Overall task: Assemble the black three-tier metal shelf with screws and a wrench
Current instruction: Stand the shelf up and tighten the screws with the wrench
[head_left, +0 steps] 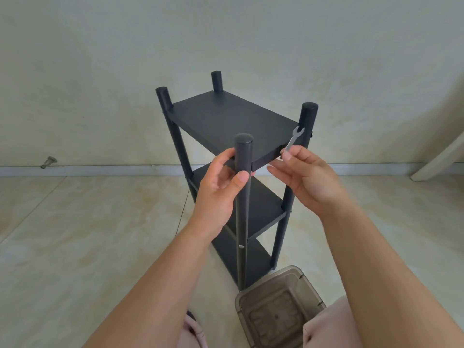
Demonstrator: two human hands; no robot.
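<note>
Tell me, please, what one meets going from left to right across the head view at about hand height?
Door stopper → left hand → near post → wrench → right hand → white furniture leg.

one shelf, one wrench, perhaps one bin

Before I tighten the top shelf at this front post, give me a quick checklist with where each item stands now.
1. Wrench in the right hand: ok, pinched at its lower end.
2. Left hand steadying the front post: ok.
3. Shelf standing upright on the floor: ok.
4. Wrench seated on a bolt: not ok, its open end points up, free.
5. Bolt present at this corner: cannot tell, hidden by fingers.
</note>
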